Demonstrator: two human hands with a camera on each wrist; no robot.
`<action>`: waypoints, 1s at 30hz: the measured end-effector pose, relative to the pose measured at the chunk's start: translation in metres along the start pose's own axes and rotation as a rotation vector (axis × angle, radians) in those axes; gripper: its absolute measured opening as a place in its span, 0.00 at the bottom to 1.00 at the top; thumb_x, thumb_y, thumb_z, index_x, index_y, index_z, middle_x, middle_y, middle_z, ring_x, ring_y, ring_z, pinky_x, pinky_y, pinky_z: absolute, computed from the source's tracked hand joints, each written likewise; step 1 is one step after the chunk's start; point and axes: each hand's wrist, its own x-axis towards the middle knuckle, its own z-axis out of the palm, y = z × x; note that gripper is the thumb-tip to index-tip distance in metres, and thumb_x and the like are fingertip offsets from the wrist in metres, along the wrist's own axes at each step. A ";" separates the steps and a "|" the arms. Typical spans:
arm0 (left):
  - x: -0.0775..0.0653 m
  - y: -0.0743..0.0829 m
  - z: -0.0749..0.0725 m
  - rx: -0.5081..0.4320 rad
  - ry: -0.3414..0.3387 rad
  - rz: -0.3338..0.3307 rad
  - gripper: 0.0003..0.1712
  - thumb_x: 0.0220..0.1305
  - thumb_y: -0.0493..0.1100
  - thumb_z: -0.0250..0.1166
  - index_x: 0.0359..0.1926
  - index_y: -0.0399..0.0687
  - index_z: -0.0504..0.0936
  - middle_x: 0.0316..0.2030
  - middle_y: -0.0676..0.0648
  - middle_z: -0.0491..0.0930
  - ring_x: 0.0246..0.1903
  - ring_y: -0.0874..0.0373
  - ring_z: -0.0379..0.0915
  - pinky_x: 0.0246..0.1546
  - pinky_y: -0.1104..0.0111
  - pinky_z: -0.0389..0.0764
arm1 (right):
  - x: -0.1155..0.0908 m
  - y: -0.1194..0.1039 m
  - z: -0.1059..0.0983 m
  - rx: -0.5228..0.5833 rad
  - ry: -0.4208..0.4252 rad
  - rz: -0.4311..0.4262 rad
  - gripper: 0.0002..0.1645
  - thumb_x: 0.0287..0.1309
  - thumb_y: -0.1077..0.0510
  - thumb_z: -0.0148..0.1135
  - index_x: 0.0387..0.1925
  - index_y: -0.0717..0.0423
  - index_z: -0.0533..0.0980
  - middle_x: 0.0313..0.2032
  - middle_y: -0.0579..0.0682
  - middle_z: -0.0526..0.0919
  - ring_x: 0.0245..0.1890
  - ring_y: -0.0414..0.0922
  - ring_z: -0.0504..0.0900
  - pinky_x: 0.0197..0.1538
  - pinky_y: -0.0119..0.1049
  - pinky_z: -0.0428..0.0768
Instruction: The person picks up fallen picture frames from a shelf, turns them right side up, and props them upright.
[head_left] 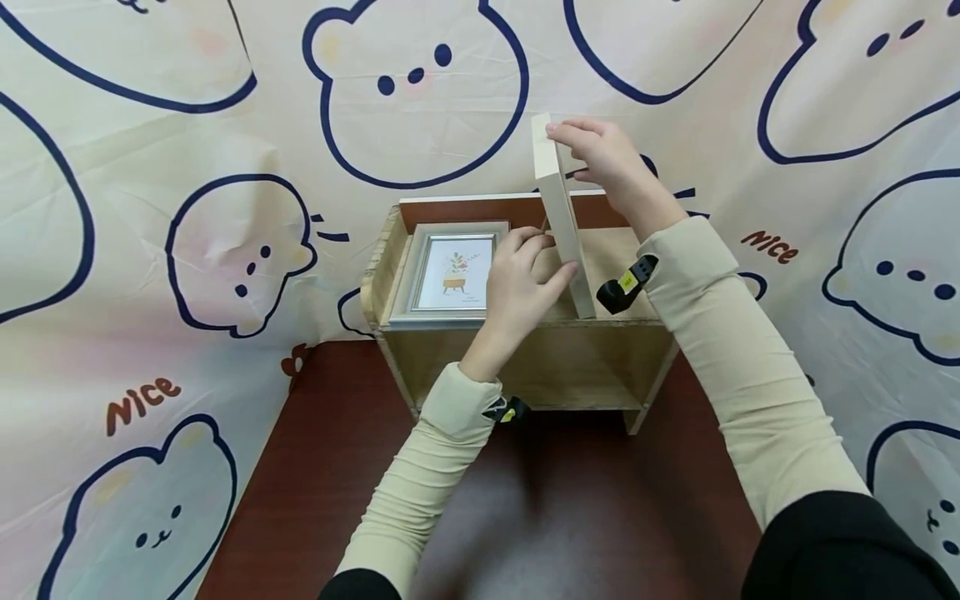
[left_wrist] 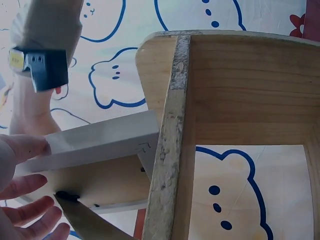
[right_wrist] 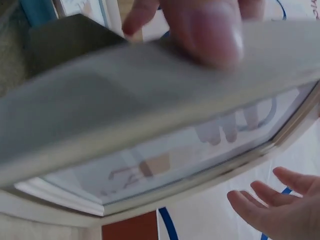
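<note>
Hanging left of and behind the shelf (head_left: 384,262), a bear-print cloth (head_left: 247,375) is filling the bkgd. Under the shelf, a dark table (head_left: 360,442) is carrying the load. On the shelf's L half, a pic (head_left: 452,271) is showing its print to the person, prob. so it can be seen; leaning or lying flat, can't tell. Beside it, over the shelf's middle, the L hand (head_left: 521,283) is spreading wide: thumb resting on the near edge of the frame (head_left: 561,218), fingers loosely stretching behind it, prob. to steady it fr. the plain side. Near those fingers, a stand (left_wrist: 95,220) is jutting fr. the frame's back, prob. for propping. Just right of the shelf's middle, the frame itself is rising upright, edge-on, back facing left & print facing right; its foot is meeting the shelf's front part in view, but contact I'm not able to confirm. Over the shelf's R half, the R hand (head_left: 611,162) is reaching in w/ fingers fairly straight, index tip touching the frame's top, thumb hanging apart below, prob. to keep it fr. tipping.
</note>
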 end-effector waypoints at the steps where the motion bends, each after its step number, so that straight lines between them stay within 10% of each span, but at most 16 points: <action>1: 0.000 0.001 0.001 0.008 0.000 0.006 0.19 0.50 0.46 0.69 0.39 0.36 0.81 0.44 0.41 0.75 0.46 0.50 0.70 0.47 0.66 0.70 | 0.002 0.001 -0.001 -0.004 -0.008 0.001 0.32 0.59 0.42 0.51 0.62 0.50 0.65 0.63 0.45 0.61 0.63 0.47 0.56 0.62 0.43 0.61; 30: 0.000 0.014 0.010 0.027 0.000 -0.092 0.19 0.52 0.51 0.67 0.37 0.40 0.80 0.37 0.46 0.77 0.38 0.55 0.73 0.36 0.70 0.72 | 0.012 0.005 -0.008 0.019 -0.084 0.013 0.29 0.60 0.42 0.51 0.59 0.52 0.68 0.53 0.53 0.71 0.50 0.47 0.71 0.59 0.44 0.64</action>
